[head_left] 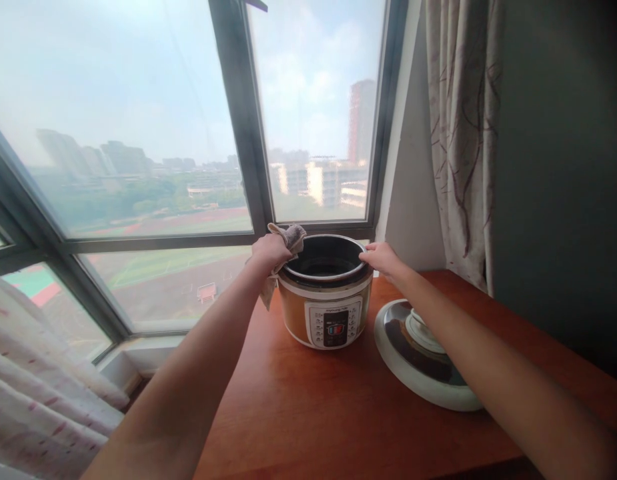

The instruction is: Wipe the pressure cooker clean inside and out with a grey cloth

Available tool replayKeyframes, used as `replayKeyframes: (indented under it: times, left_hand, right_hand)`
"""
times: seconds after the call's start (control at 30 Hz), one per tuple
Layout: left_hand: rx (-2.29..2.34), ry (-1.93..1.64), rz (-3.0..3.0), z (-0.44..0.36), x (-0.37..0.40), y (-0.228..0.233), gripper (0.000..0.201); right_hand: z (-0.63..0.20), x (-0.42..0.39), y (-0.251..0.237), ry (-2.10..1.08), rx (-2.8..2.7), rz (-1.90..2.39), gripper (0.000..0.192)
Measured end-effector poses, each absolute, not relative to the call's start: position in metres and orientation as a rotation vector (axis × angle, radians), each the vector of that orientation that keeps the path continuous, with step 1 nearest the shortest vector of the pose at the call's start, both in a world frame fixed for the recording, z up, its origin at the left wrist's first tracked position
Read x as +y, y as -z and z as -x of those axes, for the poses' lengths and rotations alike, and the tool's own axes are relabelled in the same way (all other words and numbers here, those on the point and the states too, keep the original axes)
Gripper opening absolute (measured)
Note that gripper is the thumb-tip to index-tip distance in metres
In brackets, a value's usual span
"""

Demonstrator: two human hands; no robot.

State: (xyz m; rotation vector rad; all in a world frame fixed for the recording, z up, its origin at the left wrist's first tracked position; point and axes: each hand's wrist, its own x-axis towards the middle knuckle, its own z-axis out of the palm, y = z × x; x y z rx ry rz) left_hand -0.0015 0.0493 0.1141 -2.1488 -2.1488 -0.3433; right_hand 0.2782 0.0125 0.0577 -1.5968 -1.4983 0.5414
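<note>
An electric cooker (294,310) with a gold-brown body and a front control panel (335,323) stands upright without its lid. Its dark inner pot (328,249) has a silvery rim that shows a little above the body. At the left of this rim my left hand (271,252) is closed around a greyish cloth (292,235), part of which hangs down beside the cooker. My right hand (381,258) pinches the pot's rim on the opposite side, fingers closed. Below my right forearm lies the round lid (395,353), knob up, partly hidden by the arm.
Cooker and lid rest on a reddish-brown wooden table (288,413). Right behind it are large windows with dark frames (261,147). A patterned curtain (463,133) hangs at the back right, and another pale curtain (38,387) at the lower left.
</note>
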Motion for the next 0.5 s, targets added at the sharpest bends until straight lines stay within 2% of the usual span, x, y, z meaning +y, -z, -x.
replayKeyframes:
  times: [0.23, 0.37, 0.5]
  left_hand:
    - [-2.141, 0.356, 2.173, -0.009, 0.047, -0.117, 0.055]
    - [-2.198, 0.453, 2.181, -0.001, 0.053, -0.114, 0.046]
    - [-2.252, 0.611, 2.192, 0.01, 0.063, -0.116, 0.046]
  right_hand:
    - [-0.275, 0.007, -0.063, -0.568, -1.486, 1.609, 0.017]
    - [-0.275, 0.007, -0.065, -0.553, -1.485, 1.6, 0.014]
    - [-0.275, 0.007, -0.072, -0.514, -1.46, 1.57, 0.015]
